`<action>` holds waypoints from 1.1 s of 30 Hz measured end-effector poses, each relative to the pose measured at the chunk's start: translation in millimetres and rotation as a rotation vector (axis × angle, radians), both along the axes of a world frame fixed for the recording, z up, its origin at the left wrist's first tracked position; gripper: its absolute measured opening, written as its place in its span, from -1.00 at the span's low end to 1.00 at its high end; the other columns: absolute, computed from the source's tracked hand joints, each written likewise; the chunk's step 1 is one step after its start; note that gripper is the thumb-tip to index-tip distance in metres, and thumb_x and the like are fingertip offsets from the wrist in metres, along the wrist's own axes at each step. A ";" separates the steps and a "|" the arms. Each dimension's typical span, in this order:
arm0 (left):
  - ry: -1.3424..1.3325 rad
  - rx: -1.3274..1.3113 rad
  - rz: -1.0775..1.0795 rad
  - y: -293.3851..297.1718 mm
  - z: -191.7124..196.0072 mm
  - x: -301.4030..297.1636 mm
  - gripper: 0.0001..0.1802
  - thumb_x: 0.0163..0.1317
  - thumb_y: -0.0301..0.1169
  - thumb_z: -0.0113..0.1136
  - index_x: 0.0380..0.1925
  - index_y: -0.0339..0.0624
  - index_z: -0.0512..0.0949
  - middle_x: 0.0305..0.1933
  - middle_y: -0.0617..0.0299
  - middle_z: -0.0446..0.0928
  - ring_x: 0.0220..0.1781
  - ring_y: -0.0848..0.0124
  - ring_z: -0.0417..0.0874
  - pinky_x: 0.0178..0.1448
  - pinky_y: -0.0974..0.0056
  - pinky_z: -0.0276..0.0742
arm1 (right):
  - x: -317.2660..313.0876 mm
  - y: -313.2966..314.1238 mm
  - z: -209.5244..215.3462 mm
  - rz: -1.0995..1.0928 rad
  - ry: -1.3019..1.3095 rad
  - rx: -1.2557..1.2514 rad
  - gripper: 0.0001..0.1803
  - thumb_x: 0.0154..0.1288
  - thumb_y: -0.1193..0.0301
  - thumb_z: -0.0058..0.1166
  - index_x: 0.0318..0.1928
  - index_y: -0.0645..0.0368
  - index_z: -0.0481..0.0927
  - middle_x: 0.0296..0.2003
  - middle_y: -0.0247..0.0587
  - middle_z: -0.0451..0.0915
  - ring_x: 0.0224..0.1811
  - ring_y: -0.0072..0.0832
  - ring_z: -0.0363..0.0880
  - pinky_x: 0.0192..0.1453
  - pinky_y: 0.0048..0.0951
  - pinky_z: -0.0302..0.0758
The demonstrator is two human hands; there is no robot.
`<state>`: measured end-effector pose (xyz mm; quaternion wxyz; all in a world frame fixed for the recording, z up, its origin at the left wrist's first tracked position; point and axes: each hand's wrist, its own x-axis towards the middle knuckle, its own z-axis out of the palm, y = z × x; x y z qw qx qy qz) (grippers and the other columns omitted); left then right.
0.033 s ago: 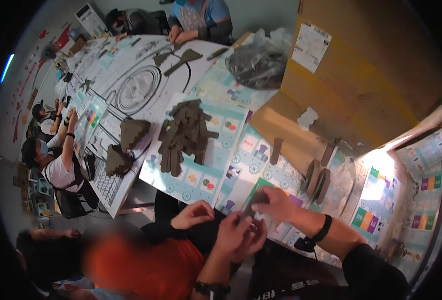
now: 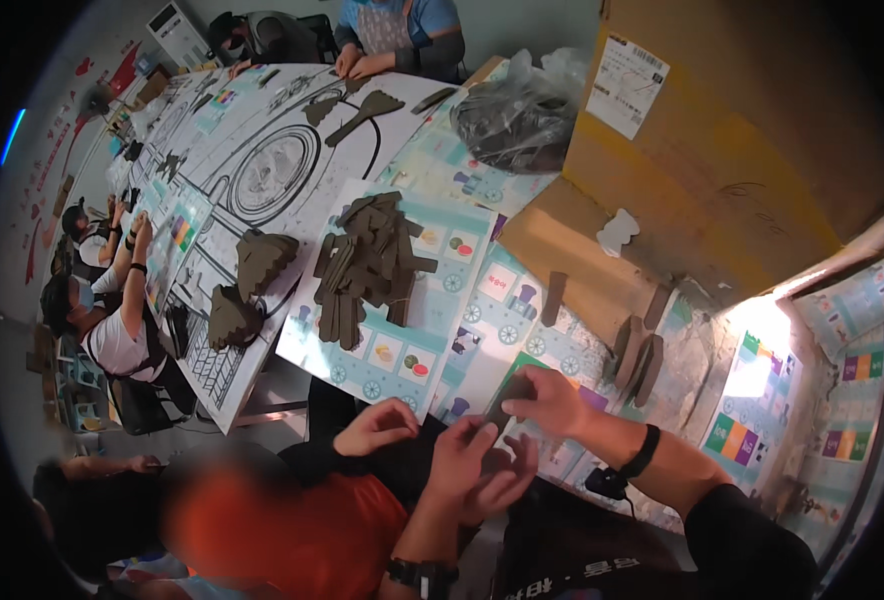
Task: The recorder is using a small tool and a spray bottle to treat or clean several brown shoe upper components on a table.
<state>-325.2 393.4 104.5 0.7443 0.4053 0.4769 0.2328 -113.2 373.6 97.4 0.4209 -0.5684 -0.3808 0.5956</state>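
Pinching a dark strip (image 2: 503, 406) in the right hand (image 2: 554, 402), nearer than and right of the strip pile (image 2: 367, 265), itself heaped on a patterned sheet (image 2: 434, 322), probably for easy reach. Presumably for steadiness, with the left hand (image 2: 474, 465) partly curled at the near end, grip indiscernible.

Surface: white, patterned sheets on near end

White surface (image 2: 347, 165), black line drawing on it. Teal-patterned sheets (image 2: 472, 250) carry a heap of dark strips (image 2: 372, 260), a plastic bag (image 2: 517, 125) of dark contents, one loose strip (image 2: 554, 298). Scalloped dark stacks (image 2: 265, 262) near left edge; fan-ended piece (image 2: 377, 104) farther up.
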 end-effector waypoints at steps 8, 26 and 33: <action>0.799 0.411 -0.249 59.4 -61.2 -11.4 -0.68 0.31 -0.25 0.30 -0.16 -0.32 0.68 -0.35 0.03 0.73 -0.28 0.10 0.76 -0.10 0.07 0.64 | -24.2 52.4 -78.5 0.198 -0.606 -0.202 -0.53 0.19 0.04 0.30 -0.11 0.19 0.69 -0.24 0.08 0.73 -0.13 -0.01 0.73 0.01 -0.11 0.65; 0.899 0.995 -0.144 45.7 -106.8 17.6 -0.59 -0.01 -0.34 0.44 -0.08 -0.03 0.67 -0.04 0.19 0.60 0.09 0.09 0.56 0.23 -0.05 0.35 | -30.1 -2.0 -100.9 0.171 -1.072 0.371 -0.38 0.23 0.19 0.30 0.29 0.05 0.53 -0.03 -0.13 0.56 -0.05 -0.15 0.69 -0.08 -0.14 0.71; 0.857 1.037 -0.149 45.6 -114.2 11.8 -0.59 -0.04 -0.33 0.46 -0.10 -0.02 0.69 -0.09 0.22 0.61 0.04 0.10 0.59 0.20 -0.05 0.36 | -31.4 -2.2 -97.9 0.095 -1.040 0.370 -0.40 0.19 0.21 0.32 0.24 0.06 0.56 -0.07 -0.14 0.57 -0.07 -0.15 0.69 -0.08 -0.18 0.71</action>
